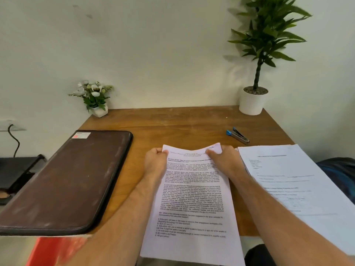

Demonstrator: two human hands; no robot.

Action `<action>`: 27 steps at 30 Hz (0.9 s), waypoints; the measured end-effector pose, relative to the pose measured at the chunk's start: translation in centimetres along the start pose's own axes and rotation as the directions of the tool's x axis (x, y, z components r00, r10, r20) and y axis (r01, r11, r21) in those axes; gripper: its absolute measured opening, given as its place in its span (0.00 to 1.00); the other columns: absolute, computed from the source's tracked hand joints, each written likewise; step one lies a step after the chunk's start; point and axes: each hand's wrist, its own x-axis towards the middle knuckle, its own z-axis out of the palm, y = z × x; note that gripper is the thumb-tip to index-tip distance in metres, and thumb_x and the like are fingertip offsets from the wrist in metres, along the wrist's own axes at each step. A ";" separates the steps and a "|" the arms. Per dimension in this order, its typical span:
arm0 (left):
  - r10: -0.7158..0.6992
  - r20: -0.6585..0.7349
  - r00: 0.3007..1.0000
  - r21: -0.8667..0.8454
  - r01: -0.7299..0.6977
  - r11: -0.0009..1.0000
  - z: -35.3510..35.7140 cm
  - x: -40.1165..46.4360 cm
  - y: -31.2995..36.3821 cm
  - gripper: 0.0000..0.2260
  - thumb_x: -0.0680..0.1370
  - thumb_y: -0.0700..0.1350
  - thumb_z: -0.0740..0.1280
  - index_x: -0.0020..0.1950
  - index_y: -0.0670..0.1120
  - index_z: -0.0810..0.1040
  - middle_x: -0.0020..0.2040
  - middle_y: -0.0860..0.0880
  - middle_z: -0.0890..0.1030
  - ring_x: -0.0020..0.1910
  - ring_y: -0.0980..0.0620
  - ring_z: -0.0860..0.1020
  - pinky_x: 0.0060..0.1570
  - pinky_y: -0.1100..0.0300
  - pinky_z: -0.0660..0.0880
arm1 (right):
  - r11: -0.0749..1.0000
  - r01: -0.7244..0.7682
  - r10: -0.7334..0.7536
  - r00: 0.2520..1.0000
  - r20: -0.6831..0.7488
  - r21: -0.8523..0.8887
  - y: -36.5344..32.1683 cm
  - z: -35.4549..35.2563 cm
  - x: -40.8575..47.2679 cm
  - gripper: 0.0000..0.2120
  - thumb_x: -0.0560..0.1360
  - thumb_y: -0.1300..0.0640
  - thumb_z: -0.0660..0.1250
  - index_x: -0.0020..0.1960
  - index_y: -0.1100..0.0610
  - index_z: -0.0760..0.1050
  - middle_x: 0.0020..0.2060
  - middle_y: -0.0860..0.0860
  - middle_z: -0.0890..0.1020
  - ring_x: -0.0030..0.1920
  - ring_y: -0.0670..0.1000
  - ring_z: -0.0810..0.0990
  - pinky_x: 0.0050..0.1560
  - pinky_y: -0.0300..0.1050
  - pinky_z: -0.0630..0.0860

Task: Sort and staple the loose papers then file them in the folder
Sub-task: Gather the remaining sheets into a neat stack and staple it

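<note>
left hand (155,162): curled round the top left corner of the printed papers (192,204), fingers tucked under the edge, thumb side on top.
right hand (222,160): the top right corner of the same papers is pinched, thumb laid over the front, fingers hidden behind so how far they're curled can't be told exactly.
printed papers: a set of sheets with dense black text, held at the top by both hands, the top edge bowed a bit between them. the lower end hangs past the near edge of the desk (182,127).
loose stack (299,189): more white sheets are spread out flat on the right side of the desk, just beside the right forearm, corners fanned and not squared up.
stapler (237,135): blue and metal, lying on the desk beyond the held papers, apart from both hands, nothing touching it.
folder (65,183): dark brown, zipped-looking, closed and flat on the left side of the desk, a small red and white sticker near its far corner.
flowers (94,96): small white pot at the back left corner, against the wall.
tall plant (253,100): white pot at the back right corner.
</note>
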 end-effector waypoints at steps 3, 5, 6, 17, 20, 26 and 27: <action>0.050 -0.008 0.999 0.007 -0.050 0.999 0.7 0.6 0.0 0.03 0.82 0.41 0.66 0.52 0.45 0.80 0.45 0.47 0.86 0.46 0.47 0.85 0.45 0.50 0.84 | 0.993 0.008 -0.017 0.997 -0.072 -0.122 0.2 -0.1 0.8 0.20 0.75 0.38 0.68 0.58 0.53 0.77 0.48 0.48 0.84 0.47 0.50 0.82 0.49 0.52 0.82; 0.085 -0.015 0.996 0.024 -0.085 0.996 0.9 0.9 -0.4 0.02 0.82 0.42 0.67 0.51 0.46 0.79 0.44 0.48 0.86 0.45 0.47 0.85 0.47 0.47 0.84 | 0.976 -0.002 -0.016 0.997 -0.081 -0.216 0.1 -0.5 1.2 0.21 0.75 0.36 0.68 0.55 0.53 0.76 0.47 0.48 0.82 0.47 0.50 0.81 0.47 0.51 0.81; 0.107 -0.029 0.994 0.034 -0.106 0.994 1.0 1.1 -0.8 0.02 0.82 0.42 0.67 0.51 0.47 0.80 0.44 0.49 0.86 0.44 0.48 0.86 0.47 0.45 0.84 | 0.967 0.008 -0.032 0.995 -0.091 -0.254 0.0 -0.8 1.4 0.21 0.75 0.36 0.67 0.55 0.53 0.76 0.47 0.48 0.82 0.47 0.51 0.81 0.47 0.51 0.81; 0.306 -0.116 0.945 0.266 -0.267 0.926 1.8 1.7 -2.2 0.03 0.81 0.46 0.69 0.51 0.48 0.81 0.44 0.54 0.84 0.43 0.55 0.83 0.39 0.61 0.77 | 0.898 0.105 -0.241 0.930 -0.279 -0.427 0.7 -4.6 6.0 0.16 0.79 0.49 0.67 0.66 0.51 0.77 0.59 0.52 0.78 0.58 0.54 0.77 0.54 0.50 0.78; 0.313 -0.129 0.941 0.273 -0.270 0.923 2.0 1.6 -2.2 0.03 0.81 0.46 0.69 0.51 0.48 0.81 0.44 0.54 0.84 0.43 0.55 0.83 0.37 0.64 0.75 | 0.858 0.134 -0.254 0.950 -0.183 -0.495 1.3 -4.9 7.1 0.17 0.80 0.51 0.66 0.68 0.52 0.75 0.63 0.54 0.77 0.67 0.57 0.70 0.61 0.54 0.75; 0.316 -0.135 0.939 0.282 -0.270 0.921 2.7 2.0 -2.2 0.02 0.81 0.47 0.70 0.48 0.52 0.80 0.43 0.55 0.84 0.43 0.56 0.83 0.42 0.56 0.82 | 0.717 0.137 -0.370 0.906 -0.207 -0.684 1.5 -4.4 8.5 0.18 0.80 0.48 0.65 0.68 0.54 0.74 0.63 0.56 0.78 0.65 0.59 0.68 0.63 0.53 0.69; 0.314 -0.135 0.940 0.284 -0.267 0.921 2.8 1.9 -2.2 0.02 0.81 0.47 0.70 0.49 0.51 0.80 0.43 0.55 0.84 0.43 0.56 0.83 0.40 0.59 0.80 | 0.717 0.103 -0.343 0.913 -0.220 -0.690 1.5 -4.3 8.7 0.19 0.80 0.47 0.65 0.67 0.54 0.74 0.62 0.56 0.78 0.64 0.59 0.68 0.62 0.53 0.69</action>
